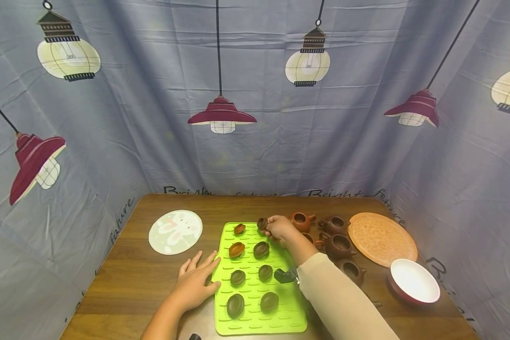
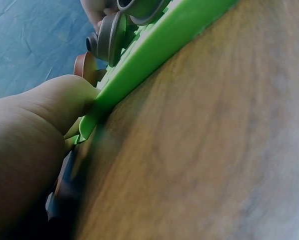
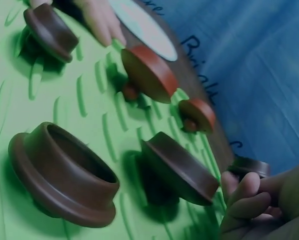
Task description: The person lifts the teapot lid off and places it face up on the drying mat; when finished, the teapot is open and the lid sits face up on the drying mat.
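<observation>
My right hand (image 1: pixel 279 228) pinches a small dark brown teapot lid (image 1: pixel 262 224) at the far right corner of a lime-green ridged mat (image 1: pixel 248 326). In the right wrist view, thumb and fingers close around this lid (image 3: pixel 252 166) beside the mat's edge. My left hand (image 1: pixel 195 283) lies with spread fingers along the mat's left edge, its thumb on the border. Two orange-brown lids (image 1: pixel 236 249) and several dark brown lids (image 1: pixel 235 305) lie in two columns on the mat. The right wrist view shows lids tilted on their knobs, a dark one (image 3: pixel 64 175) with its hollow side up.
Several teapots, orange-brown (image 1: pixel 301 221) and dark brown (image 1: pixel 339 246), stand right of the mat, partly behind my right arm. Beyond them are a round orange-tan board (image 1: pixel 382 238) and a white bowl (image 1: pixel 414 281). A round rabbit-print mat (image 1: pixel 175 232) lies back left on the wooden table (image 1: pixel 123 283).
</observation>
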Available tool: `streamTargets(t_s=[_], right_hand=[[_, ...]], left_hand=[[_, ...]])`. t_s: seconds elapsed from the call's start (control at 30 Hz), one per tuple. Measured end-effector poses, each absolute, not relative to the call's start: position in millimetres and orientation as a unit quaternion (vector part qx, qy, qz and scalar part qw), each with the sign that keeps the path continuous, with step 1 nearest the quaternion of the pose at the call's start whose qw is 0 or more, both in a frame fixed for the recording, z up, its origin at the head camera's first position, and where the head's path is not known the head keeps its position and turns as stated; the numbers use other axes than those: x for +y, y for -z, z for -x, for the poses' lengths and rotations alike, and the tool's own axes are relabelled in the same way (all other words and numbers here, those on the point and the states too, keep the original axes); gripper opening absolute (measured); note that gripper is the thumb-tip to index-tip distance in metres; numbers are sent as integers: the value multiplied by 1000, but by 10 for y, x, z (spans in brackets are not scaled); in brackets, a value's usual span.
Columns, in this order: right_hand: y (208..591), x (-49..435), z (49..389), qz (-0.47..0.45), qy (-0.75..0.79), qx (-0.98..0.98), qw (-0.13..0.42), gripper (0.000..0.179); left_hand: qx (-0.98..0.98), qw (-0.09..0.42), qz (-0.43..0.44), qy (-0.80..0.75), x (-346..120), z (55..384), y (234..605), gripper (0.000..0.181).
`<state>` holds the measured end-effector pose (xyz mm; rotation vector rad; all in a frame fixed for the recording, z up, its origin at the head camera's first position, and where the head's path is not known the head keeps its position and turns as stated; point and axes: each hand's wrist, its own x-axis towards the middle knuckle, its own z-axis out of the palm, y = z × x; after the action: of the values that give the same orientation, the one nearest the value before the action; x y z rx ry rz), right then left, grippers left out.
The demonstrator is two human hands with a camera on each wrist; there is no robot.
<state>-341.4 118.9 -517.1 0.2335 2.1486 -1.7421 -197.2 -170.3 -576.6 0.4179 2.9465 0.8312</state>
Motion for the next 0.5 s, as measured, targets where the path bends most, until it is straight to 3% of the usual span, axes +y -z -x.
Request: streamTargets(t_s=[0.2,0.5], right_hand=[[5263,1134,3415,-92,578,787,193,11],[5264,1091,3428,-96,548,807,198,40]], left_hand=[[953,23,-138,-268,-1696,1960,5779,69],[953,24,-135,-271,-1699,1963,5783,69]])
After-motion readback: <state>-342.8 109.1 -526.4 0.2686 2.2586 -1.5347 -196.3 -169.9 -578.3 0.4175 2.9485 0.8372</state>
